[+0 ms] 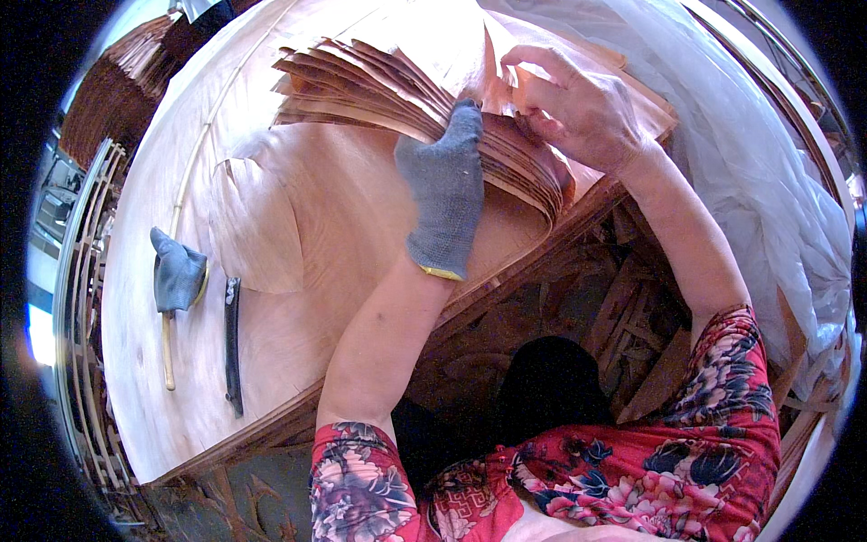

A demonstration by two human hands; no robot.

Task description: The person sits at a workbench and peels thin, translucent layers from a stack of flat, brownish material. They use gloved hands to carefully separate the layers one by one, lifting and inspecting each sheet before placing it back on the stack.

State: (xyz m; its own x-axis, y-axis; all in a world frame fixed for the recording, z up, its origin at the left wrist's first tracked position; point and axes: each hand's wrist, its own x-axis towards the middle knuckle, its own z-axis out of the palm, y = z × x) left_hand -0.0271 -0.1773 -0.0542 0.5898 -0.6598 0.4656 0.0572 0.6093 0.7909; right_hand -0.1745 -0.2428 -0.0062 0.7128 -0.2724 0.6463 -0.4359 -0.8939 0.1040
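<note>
My left hand (444, 185), in a grey knitted glove with a yellow cuff edge, is closed on a fanned bundle of thin reddish-brown wood veneer sheets (361, 90). Its thumb presses on top of them. The bundle bends over to the right, its layered edges spread at the left end. My bare right hand (587, 113) is at the bundle's right side, fingers curled around a lifted veneer sheet (490, 68); the exact fingertip contact is partly hidden. Below the bundle lies a wide stack of pale veneer (334, 244).
A second grey glove (179, 271) lies on a thin stick (168, 352), beside a dark narrow bar (233, 348). Crumpled clear plastic sheeting (722, 144) covers the right side. Veneer scraps (506, 343) litter the floor below. Another brown veneer stack (117, 99) stands far left.
</note>
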